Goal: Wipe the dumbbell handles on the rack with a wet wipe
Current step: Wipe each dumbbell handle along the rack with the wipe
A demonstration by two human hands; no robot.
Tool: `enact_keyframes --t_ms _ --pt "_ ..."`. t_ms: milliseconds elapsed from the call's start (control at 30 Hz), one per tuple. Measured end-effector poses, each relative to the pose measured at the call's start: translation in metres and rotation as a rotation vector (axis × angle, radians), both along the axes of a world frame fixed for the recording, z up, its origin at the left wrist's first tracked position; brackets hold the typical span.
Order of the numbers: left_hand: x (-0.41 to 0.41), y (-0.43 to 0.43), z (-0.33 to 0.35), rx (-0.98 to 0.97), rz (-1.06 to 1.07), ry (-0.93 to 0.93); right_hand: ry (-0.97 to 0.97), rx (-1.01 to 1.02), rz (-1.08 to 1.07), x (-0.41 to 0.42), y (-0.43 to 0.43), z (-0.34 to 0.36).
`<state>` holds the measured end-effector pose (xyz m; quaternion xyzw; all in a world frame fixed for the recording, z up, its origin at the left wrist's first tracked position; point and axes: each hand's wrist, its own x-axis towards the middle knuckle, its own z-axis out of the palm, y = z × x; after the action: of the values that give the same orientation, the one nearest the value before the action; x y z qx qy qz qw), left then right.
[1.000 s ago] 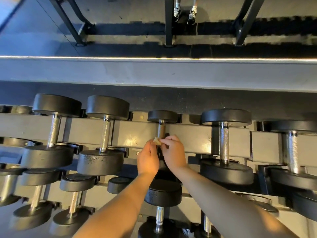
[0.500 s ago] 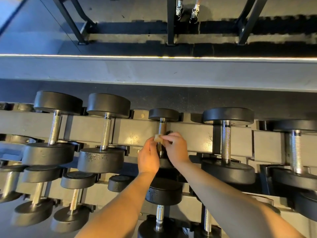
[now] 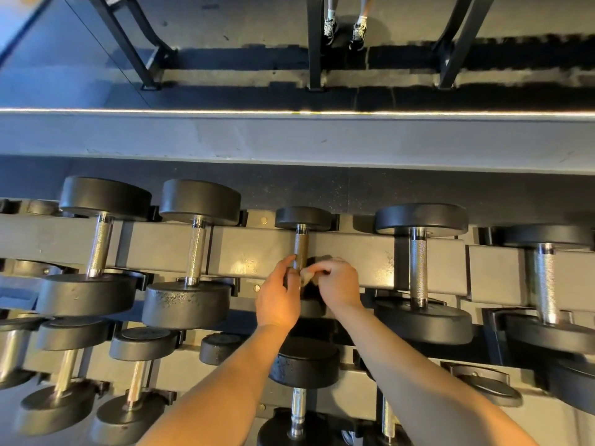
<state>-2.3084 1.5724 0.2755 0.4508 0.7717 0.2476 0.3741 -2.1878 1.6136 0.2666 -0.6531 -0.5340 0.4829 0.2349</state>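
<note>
A: What is risked at this point?

B: The wet wipe (image 3: 305, 278) is crumpled small and is pressed against the 6 o'clock end of the small dumbbell's handle (image 3: 301, 247), which is laid across the top rail of the rack (image 3: 251, 252). It is pinched by the curled fingers of the right hand (image 3: 338, 284), from the handle's 3 o'clock side. With so little of it gripped, it could be lost from the fingers and dropped between the tiers.

A: And the left hand (image 3: 278, 297)?

B: It is set at the handle's 9 o'clock side, fingers bent toward the wipe. Whether the wipe or the handle is gripped, or neither, cannot be told. If the dumbbell is not steadied, it could be rolled on the rail by the rubbing.

A: Could anything be missed?

B: The knurled stretch toward 12 o'clock is not covered by the wipe, and could be skipped if the strokes are made short. The underside could be passed over likewise.

A: What is hidden?

B: The near head of that dumbbell is covered by both hands, and the handle's underside is not shown. How wet the wipe is cannot be judged. A lower-tier dumbbell (image 3: 304, 362) is partly masked by the forearms (image 3: 225, 391), and the dumbbell at the 3 o'clock edge (image 3: 544, 284) is cut off by the frame.
</note>
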Motion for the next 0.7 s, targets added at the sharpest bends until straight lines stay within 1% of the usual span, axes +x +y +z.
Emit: enact_keyframes --t_ms 33,100,167,200,267,333,467,567,633,700 --pt "0.0 0.0 0.0 0.003 -0.007 0.002 0.039 0.035 -0.142 -0.003 0.002 -0.001" --pt "0.001 -0.001 0.002 0.01 -0.019 0.009 0.214 -0.009 -0.383 -0.012 0.017 0.004" --pt "0.001 0.0 0.002 0.012 -0.019 0.006 0.394 -0.088 -0.527 -0.021 0.032 0.013" --pt "0.001 -0.001 0.002 0.013 -0.016 0.0 0.454 -0.121 -0.571 -0.026 0.036 0.017" --pt "0.0 -0.001 0.002 0.025 -0.008 -0.025 0.521 -0.158 -0.57 -0.033 0.036 0.023" --pt "0.001 -0.001 0.001 0.045 -0.002 -0.043 0.534 -0.159 -0.495 -0.033 0.026 0.02" --pt "0.002 -0.001 -0.003 0.042 0.03 -0.05 0.386 -0.141 -0.388 -0.026 0.013 0.007" --pt "0.001 0.0 -0.002 0.037 0.029 -0.069 0.311 -0.14 -0.335 -0.025 0.011 0.004" --pt "-0.001 0.001 -0.001 0.03 0.038 -0.098 0.294 -0.107 -0.353 -0.026 0.017 0.004" --pt "-0.002 0.001 -0.002 0.023 0.048 -0.124 0.321 -0.096 -0.412 -0.029 0.029 0.009"
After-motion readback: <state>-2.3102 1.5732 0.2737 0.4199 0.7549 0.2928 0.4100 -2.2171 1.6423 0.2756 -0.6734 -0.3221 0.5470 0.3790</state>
